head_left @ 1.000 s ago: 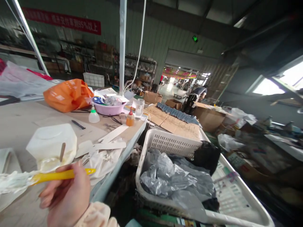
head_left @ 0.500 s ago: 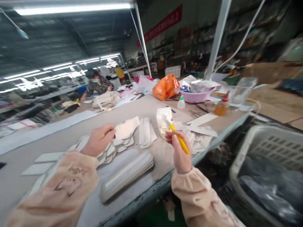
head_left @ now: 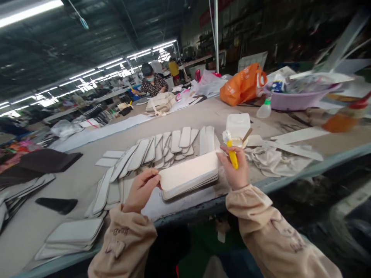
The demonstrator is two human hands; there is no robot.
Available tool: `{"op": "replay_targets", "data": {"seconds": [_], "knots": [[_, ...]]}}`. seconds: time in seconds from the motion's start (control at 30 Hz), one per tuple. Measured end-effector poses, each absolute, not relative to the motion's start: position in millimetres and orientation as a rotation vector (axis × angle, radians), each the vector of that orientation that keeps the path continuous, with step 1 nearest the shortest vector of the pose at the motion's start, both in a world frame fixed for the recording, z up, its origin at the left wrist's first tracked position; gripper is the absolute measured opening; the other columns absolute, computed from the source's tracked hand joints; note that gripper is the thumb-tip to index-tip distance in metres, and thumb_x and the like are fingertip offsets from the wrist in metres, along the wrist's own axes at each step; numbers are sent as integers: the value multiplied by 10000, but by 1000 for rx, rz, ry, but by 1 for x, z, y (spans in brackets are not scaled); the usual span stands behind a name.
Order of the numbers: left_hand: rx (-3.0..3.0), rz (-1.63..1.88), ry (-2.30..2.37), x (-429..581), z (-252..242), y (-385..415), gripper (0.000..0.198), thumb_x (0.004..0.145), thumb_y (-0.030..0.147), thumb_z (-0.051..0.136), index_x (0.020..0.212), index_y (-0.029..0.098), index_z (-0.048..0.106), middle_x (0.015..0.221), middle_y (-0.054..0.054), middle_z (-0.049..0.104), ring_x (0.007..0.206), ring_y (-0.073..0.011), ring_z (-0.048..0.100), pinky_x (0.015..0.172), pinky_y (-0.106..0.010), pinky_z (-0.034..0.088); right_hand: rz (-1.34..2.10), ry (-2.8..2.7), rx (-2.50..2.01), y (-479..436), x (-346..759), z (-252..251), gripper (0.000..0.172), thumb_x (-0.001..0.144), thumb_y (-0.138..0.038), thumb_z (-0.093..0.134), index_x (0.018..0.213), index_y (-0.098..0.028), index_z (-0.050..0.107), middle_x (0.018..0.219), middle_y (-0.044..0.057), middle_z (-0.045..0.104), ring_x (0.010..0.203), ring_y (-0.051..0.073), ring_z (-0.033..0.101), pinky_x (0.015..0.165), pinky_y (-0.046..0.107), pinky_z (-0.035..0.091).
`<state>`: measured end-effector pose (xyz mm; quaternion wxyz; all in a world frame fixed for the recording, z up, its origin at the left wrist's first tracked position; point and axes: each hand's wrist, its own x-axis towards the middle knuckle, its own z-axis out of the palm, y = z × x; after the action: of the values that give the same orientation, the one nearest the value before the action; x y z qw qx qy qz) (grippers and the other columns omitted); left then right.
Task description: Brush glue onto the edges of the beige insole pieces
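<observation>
A panel (head_left: 188,168) is held over a stack (head_left: 193,186) at the edge of the table (head_left: 213,112), pinched leftward by the left hand (head_left: 142,189) and rightward by the right hand (head_left: 238,175), where a brush (head_left: 232,155) is also gripped; fanned panels (head_left: 143,151) are laid beyond, though which are finished cannot be told.

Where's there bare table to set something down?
Bare table lies between the fanned pale pieces and the orange bag, and between those pieces and the black object. It's crowded around the right hand: white container, crumpled sheet.
</observation>
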<state>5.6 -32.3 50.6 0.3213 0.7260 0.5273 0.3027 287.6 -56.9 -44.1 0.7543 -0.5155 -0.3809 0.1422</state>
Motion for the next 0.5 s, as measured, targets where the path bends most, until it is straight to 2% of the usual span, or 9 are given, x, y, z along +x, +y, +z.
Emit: {"op": "replay_targets", "data": {"seconds": [0.17, 0.3, 0.5], "knots": [[1887, 596, 1629, -2, 10, -35, 223, 814, 334, 480, 665, 195, 571, 504, 31, 542, 534, -134, 532, 557, -246, 390, 133, -1101, -1488, -58, 285, -49, 296, 801, -377, 652, 1036, -224, 555, 1037, 65, 698, 761, 185, 663, 718, 326, 497], [1992, 359, 1834, -4, -8, -37, 248, 820, 303, 457, 661, 188, 609, 533, 13, 581, 584, -141, 549, 569, -247, 346, 84, -1296, -1661, -54, 278, -59, 248, 826, -366, 600, 1035, -237, 569, 988, 43, 707, 763, 216, 677, 668, 318, 484], [2028, 230, 1914, -3, -20, -32, 252, 835, 289, 458, 707, 180, 646, 618, -19, 638, 642, -149, 566, 589, -249, 326, 43, -1422, -1761, -50, 273, -70, 236, 827, -327, 576, 1047, -241, 575, 931, 37, 714, 767, 250, 680, 663, 328, 474]]}}
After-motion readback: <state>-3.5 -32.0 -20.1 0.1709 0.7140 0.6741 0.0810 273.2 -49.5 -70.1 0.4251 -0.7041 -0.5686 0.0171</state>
